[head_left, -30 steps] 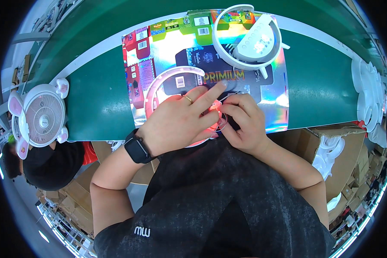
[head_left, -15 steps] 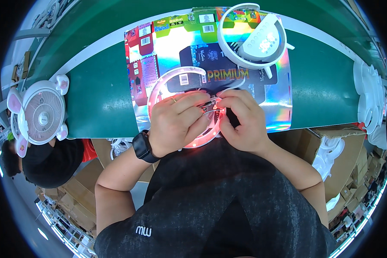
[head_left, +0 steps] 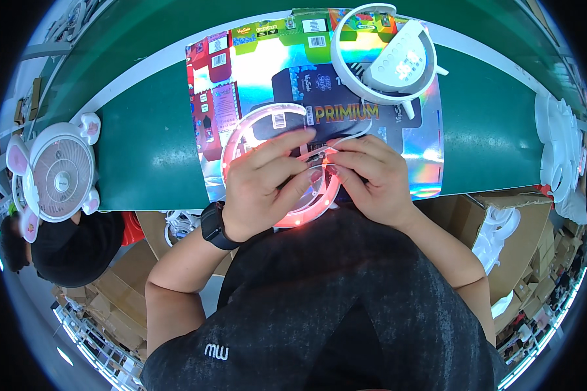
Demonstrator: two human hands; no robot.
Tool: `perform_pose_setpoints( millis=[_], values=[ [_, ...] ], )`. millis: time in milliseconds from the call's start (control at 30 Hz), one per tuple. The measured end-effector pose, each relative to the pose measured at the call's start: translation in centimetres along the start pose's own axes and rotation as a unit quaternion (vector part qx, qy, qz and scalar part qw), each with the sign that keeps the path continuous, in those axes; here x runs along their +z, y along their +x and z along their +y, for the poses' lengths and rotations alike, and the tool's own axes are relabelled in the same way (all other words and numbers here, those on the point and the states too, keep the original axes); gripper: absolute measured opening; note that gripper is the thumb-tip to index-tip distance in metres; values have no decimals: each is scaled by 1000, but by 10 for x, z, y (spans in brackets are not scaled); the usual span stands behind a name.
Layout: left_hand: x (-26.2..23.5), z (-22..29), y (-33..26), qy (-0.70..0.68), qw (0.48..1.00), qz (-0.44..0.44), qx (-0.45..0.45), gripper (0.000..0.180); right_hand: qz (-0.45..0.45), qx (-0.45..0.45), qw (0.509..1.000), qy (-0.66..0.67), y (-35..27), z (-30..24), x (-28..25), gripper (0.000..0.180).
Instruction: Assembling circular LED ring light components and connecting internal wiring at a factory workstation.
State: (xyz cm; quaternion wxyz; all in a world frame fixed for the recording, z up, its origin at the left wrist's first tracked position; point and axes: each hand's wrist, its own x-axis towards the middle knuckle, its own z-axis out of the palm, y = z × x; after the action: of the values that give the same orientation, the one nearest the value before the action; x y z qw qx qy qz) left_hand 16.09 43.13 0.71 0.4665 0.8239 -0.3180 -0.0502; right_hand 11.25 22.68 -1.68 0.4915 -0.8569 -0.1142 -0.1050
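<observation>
Hands meet over a pink ring-shaped fan frame (head_left: 254,130) lying flat on a flattened shiny carton (head_left: 241,72) at the near edge of the green desk (head_left: 143,156): the left hand (head_left: 264,182) covers its 6 o'clock arc, fingers curled toward 3 o'clock and pinching at a small part near the ring's centre. The right hand (head_left: 372,176) comes in from 3 o'clock, fingertips closed on the same spot and touching the left's, with a thin white wire (head_left: 355,133) looping away toward 12. Both hands lie equally near; a white fan (head_left: 391,58) sits at 1 o'clock, a pink-eared fan (head_left: 55,173) at 9.
</observation>
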Motion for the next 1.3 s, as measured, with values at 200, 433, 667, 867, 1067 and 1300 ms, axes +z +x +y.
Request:
perform_pose_setpoints(
  millis=[200, 433, 667, 867, 1067, 1300],
  values=[
    [-3, 5, 5, 4, 1000, -26, 2, 14, -26, -29, 996, -83, 8, -7, -3, 14],
    [6, 9, 1, 34, 998, 32, -42, 17, -26, -23, 996, -86, 5, -8, 0, 14],
    [2, 6, -9, 13, 998, -2, -68, 19, -13, -10, 1000, 12, -1, 1, -3, 12],
    [7, 8, -1, 1, 998, 29, -49, 12, -19, -40, 999, -28, 3, -4, -2, 10],
    [3, 26, 5, 138, 984, -86, -79, 26, -55, -48, 994, -84, 6, -10, -5, 12],
    [6, 25, 10, 90, 987, -93, -92, 30, -62, -58, 993, -88, 7, -10, -7, 12]
  ],
)
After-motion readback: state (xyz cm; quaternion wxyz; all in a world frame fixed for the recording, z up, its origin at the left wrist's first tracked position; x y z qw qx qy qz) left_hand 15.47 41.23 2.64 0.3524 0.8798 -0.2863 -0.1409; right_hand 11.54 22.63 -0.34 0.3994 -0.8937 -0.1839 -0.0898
